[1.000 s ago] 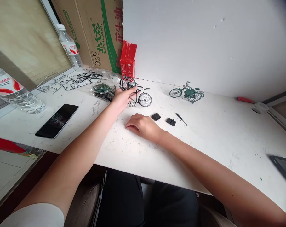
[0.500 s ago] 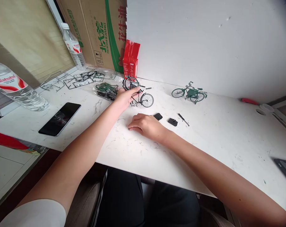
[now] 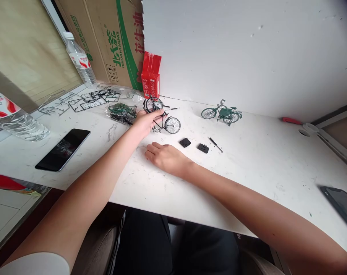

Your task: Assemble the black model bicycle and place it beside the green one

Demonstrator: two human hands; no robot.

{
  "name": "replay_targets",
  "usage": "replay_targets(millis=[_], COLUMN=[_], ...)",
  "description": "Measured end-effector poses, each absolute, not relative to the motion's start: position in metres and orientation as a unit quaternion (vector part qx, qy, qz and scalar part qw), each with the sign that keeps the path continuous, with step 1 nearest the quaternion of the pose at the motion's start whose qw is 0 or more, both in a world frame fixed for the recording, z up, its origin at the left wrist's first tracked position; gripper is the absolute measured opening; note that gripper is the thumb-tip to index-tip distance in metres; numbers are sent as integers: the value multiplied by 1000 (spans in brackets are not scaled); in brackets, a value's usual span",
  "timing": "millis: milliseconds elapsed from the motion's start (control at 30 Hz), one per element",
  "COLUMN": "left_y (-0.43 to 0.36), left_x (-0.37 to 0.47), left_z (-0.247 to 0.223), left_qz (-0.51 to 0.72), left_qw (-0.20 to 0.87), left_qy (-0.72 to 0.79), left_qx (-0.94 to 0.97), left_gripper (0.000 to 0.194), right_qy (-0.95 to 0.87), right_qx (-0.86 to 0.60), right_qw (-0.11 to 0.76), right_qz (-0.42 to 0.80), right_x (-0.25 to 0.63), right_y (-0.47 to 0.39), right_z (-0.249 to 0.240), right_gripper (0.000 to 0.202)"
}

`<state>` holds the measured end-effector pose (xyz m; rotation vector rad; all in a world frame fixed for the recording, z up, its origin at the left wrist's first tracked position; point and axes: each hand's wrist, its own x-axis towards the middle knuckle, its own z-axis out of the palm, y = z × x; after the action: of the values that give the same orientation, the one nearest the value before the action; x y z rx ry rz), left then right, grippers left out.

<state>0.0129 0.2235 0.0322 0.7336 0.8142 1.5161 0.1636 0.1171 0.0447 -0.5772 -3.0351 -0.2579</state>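
My left hand (image 3: 145,123) grips a black model bicycle (image 3: 162,119) by its middle, with its spoked wheels showing on both sides of the fingers. Closer to me, my right hand (image 3: 166,157) lies low over the white table, its fingers curled inward. Whatever those fingertips may hold is hidden. Just right of it are two small black blocks, one plain-looking (image 3: 185,142) and one with little bits on top (image 3: 203,148). A small screwdriver (image 3: 216,144) lies past them. Farther back stands a finished-looking green model bicycle (image 3: 223,112).
Left of the bicycle lie a plastic bag of green and black parts (image 3: 120,112) and black sprue frames (image 3: 90,100). A red carton (image 3: 151,76), water bottles (image 3: 81,61), a cardboard box (image 3: 104,46) and a phone (image 3: 63,150) surround them. Another dark device (image 3: 339,208) lies at right.
The view has turned slightly to the right. My right hand's fingers have curled further in, and the nearer black block now shows whole. My left hand keeps its hold on the bicycle.
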Motion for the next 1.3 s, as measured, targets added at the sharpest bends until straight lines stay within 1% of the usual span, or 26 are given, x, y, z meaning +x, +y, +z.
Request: replay_targets(millis=[200, 333, 467, 600, 733, 833, 900, 1000, 1067, 1200, 1267, 1300], left_y=[218, 212, 207, 207, 208, 208, 207, 205, 202, 193, 186, 182], left_x=[18, 25, 29, 30, 30, 31, 32, 34, 36, 45, 53, 57], left_z=[34, 38, 39, 34, 30, 30, 31, 33, 35, 41, 44, 45], left_qz=[635, 634, 623, 616, 613, 611, 611, 610, 607, 586, 568, 559], left_qw=[601, 602, 614, 620, 622, 626, 626, 627, 629, 642, 660, 669], left_qy=[357, 365, 364, 354, 349, 351, 350, 350, 358, 367, 354, 350], left_qx=[328, 318, 319, 334, 341, 336, 336, 336, 329, 333, 341, 343], left_gripper=[29, 28, 27, 28, 32, 29, 28, 27, 28, 30, 29, 27], right_qy=[-974, -970, -967, -972, -968, -964, -964, -971, -970, -909, -862, -834], right_qx=[-206, -232, -249, -230, -223, -231, -232, -224, -222, -259, -301, -333], right_qw=[-11, 15, 32, -5, -59, -66, -54, 12, 97, 310, 383, 411], right_qz=[-98, -74, -42, -55, -95, -113, -117, -88, -28, 105, 140, 157], right_x=[162, 165, 169, 173, 170, 167, 168, 177, 189, 227, 249, 261], right_y=[112, 115, 116, 112, 106, 103, 103, 102, 101, 103, 107, 110], right_z=[48, 40, 38, 50, 59, 57, 54, 50, 50, 56, 59, 60], right_gripper=[40, 38, 42, 33, 39, 41, 40, 35, 32, 17, 12, 13])
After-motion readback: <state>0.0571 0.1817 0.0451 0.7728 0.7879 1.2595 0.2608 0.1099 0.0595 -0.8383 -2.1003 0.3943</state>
